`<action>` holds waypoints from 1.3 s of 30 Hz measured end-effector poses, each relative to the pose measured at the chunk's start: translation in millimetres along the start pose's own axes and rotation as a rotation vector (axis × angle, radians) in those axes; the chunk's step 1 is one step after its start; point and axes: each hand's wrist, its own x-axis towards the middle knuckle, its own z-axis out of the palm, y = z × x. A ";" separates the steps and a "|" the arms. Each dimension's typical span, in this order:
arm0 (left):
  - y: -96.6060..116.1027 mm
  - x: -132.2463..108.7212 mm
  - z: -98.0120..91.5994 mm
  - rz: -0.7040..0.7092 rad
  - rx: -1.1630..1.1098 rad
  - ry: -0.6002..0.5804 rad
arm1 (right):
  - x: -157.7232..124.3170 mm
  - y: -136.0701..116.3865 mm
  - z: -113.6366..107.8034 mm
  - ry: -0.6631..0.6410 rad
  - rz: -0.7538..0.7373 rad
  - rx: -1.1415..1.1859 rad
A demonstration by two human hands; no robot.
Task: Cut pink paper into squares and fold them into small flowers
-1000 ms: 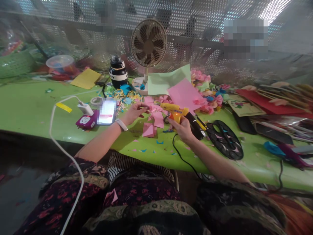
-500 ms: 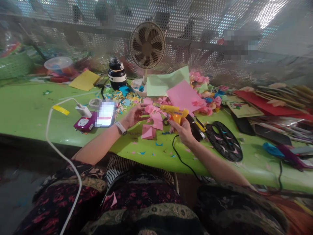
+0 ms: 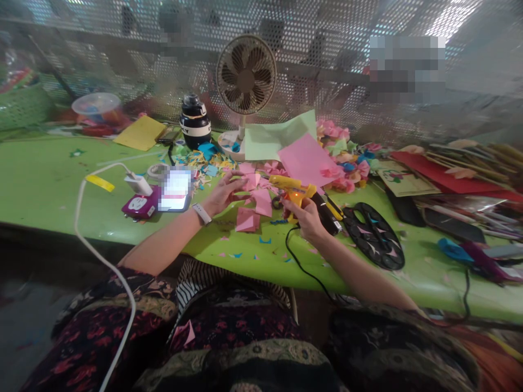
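Note:
My right hand [image 3: 307, 216] is wrapped around the handle of a yellow hot glue gun [image 3: 288, 183], its small orange light glowing. The gun's nozzle points left, close to a folded piece of pink paper [image 3: 250, 181] that my left hand [image 3: 226, 194] pinches between its fingertips. Under and beside the left fingers lie more pink paper pieces [image 3: 263, 201]. A small stack of pink squares [image 3: 247, 219] rests nearer the table's front edge. Exactly how the fingers meet the paper is partly hidden.
Behind my hands stand a white fan [image 3: 246, 76] and a dark bottle [image 3: 195, 122]. A lit phone [image 3: 175, 189] and a purple power adapter [image 3: 140, 206] sit at left. To the right are a black palette [image 3: 373, 236], paper flowers [image 3: 347, 158] and the glue gun's cord [image 3: 304, 267].
The glue gun's nozzle has shifted slightly right, away from my left fingertips. My left hand has moved up a little with the pink paper.

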 end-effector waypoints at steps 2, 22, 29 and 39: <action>0.2 0.0 -0.3 0.020 0.017 -0.014 | -0.1 -1.8 0.0 0.008 -0.005 0.013; 1.1 -4.1 5.3 0.154 0.270 -0.091 | -17.8 -64.4 -21.6 0.242 -0.377 -0.030; -1.6 -3.2 6.1 0.199 0.331 -0.122 | -13.6 -65.3 -25.8 0.294 -0.379 0.009; 0.6 -5.2 2.0 0.197 0.428 -0.019 | -5.4 -38.0 -12.6 0.050 -0.045 0.053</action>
